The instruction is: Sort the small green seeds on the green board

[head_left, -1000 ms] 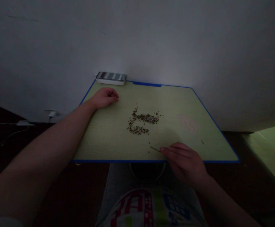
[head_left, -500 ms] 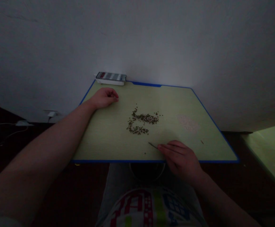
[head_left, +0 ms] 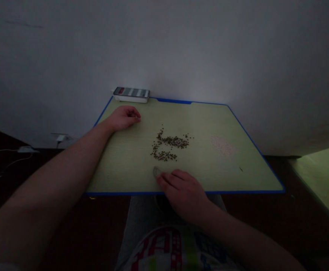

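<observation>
My right hand (head_left: 184,192) is at the front edge of the pale board table (head_left: 119,169). Its fingers are closed on a small round, grey, spoon-like thing (head_left: 156,172), whose handle, if any, is hidden. Just beyond lie loose dark seeds (head_left: 175,141), scattered in a rough curved patch. My left hand (head_left: 124,117) rests at the table's left side, left of the seeds. Its fingers are curled, thumb and fingertips close together; what they hold, if anything, is too small to make out.
A pale pile of fine grains (head_left: 223,146) lies right of the seeds, with a thin dark sliver (head_left: 241,169) in front of it. A white box with a dark, striped top (head_left: 131,94) stands at the back left by the wall. A dark round container (head_left: 162,203) shows partly below the front edge.
My right hand has moved left along the front edge, and the thing in it now shows its round face instead of a thin edge. My left hand has stayed put.
</observation>
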`<state>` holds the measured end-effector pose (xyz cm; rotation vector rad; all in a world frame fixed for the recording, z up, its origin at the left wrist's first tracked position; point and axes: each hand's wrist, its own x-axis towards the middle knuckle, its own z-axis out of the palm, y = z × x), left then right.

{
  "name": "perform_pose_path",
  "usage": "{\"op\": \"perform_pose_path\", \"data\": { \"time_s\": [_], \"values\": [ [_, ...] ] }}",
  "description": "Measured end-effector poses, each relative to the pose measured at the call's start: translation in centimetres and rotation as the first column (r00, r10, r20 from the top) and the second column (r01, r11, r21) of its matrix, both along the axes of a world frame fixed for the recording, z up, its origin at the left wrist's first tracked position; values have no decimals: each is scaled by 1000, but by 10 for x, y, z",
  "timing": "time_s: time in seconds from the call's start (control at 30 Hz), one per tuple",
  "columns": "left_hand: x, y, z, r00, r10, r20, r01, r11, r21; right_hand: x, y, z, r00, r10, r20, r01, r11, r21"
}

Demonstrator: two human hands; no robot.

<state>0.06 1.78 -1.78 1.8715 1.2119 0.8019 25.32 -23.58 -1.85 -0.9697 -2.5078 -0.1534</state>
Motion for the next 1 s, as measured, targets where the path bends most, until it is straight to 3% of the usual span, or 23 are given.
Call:
{"op": "perform_pose_path", "data": {
  "time_s": [0.3, 0.43, 0.67, 0.8, 1.0],
  "values": [
    [1, -1, 0, 1000, 5, 1, -5, 1000, 1, 40, 1, 1, 985, -170, 33, 169, 985, 43],
    [1, -2, 2, 1000, 17, -10, -17, 1000, 0, 61, 4, 6, 987, -162, -10, 163, 986, 44],
    [1, -1, 2, 1000, 21, -23, -21, 1000, 4, 80, 12, 6, 987, -51, -150, 54, 998, 16],
    [1, -1, 2, 999, 26, -45, -27, 1000, -4, 72, 18, 9, 971, 102, -215, -118, 991, -62],
    [2, -2, 3, 999, 31, -39, -32, 999, -27, 60, 20, 10, 914, 284, -291, -331, 935, -126]
  ]
}}
